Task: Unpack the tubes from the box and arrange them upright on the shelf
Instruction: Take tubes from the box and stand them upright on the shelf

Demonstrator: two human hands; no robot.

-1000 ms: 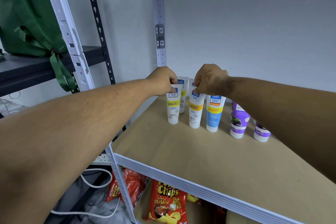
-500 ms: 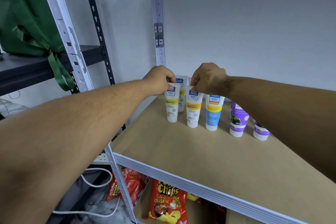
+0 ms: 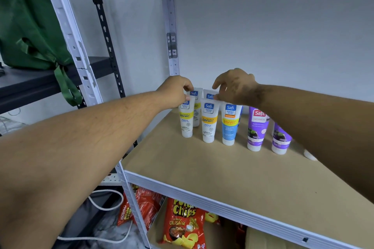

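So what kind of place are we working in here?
Probably a storeroom or shop back room: bare metal racking against a plain wall, Safi tubes lined up on the board shelf, and chip bags stocked on the level below.

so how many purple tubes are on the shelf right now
2 in plain view: one purple tube right of the blue tube, another further right. A white cap under the right forearm may belong to a hidden tube.

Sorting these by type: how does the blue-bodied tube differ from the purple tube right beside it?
The blue-bodied tube has a white top with a blue logo patch; the purple tube carries a red one. The blue-bodied tube has a yellow band; the purple tube shows dark fruit. Both stand upright, cap down, on the shelf.
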